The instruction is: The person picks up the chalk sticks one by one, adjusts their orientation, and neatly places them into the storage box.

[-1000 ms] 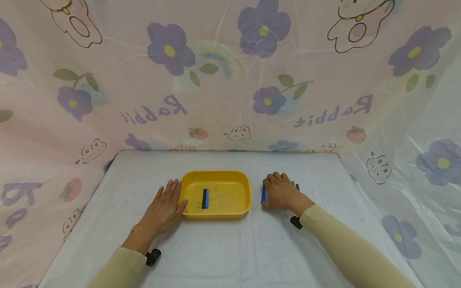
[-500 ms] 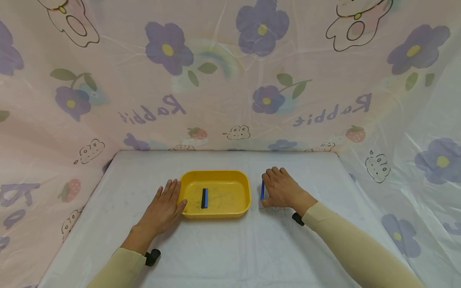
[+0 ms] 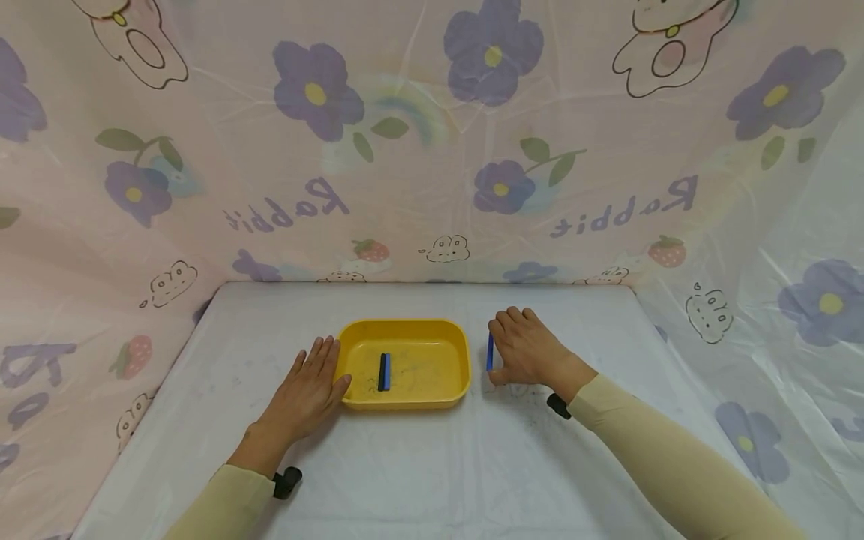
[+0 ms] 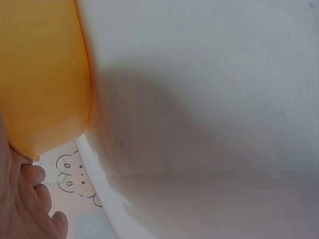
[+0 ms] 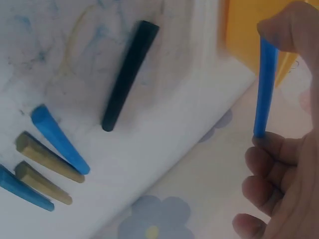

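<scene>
My right hand (image 3: 529, 349) pinches a blue crayon (image 5: 266, 89) by its two ends, thumb at one end and index fingertip at the other. In the head view it is just right of a yellow tray (image 3: 418, 406). Inside the tray a black crayon (image 3: 382, 373) and another blue crayon (image 3: 388, 371) lie side by side. My left hand (image 3: 307, 390) rests with straight fingers along the tray's left rim, thumb over the near corner. The tray's outer wall (image 4: 45, 74) fills the upper left of the left wrist view.
Below the right hand, a dark crayon (image 5: 130, 74) lies apart on the white tabletop (image 3: 405, 472). Near it are blue crayons (image 5: 60, 139) and olive crayons (image 5: 50, 157), mostly hidden in the head view. Patterned curtains (image 3: 418, 165) enclose the table at back and sides.
My right hand has risen slightly and shifted a little toward the tray with the blue crayon in its fingers. The crayon tips seen beyond its wrist are now hidden. The left hand stays put.
</scene>
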Demonstrator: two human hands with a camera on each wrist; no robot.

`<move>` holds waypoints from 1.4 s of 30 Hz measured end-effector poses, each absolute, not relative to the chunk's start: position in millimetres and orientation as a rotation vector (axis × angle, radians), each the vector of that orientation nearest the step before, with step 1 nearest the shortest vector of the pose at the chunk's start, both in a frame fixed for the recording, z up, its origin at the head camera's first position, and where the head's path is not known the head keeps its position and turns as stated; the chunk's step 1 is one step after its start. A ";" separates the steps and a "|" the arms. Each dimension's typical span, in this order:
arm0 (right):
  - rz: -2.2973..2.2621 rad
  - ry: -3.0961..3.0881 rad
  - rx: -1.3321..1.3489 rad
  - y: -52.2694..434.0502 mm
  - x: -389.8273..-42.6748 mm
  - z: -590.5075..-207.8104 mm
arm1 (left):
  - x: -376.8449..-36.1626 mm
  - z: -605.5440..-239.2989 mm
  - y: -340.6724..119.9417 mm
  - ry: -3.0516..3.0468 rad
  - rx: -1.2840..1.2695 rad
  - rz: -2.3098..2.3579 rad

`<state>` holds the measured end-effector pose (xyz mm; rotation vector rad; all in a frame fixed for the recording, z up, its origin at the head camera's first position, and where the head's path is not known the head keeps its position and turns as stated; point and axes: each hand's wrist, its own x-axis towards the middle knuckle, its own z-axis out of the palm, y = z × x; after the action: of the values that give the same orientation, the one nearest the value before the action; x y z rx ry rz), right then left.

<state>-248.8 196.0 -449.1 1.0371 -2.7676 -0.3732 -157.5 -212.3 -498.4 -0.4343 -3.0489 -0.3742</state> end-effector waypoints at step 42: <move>-0.360 -2.703 1.215 99.7 -240.5 -436.8 | -156.2 -491.7 -210.6 -3.075 -0.424 -0.354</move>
<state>-240.5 99.7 -436.8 1.2153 -2.7030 -0.3602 -156.2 -210.6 -491.7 -0.4236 -3.0754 -0.3540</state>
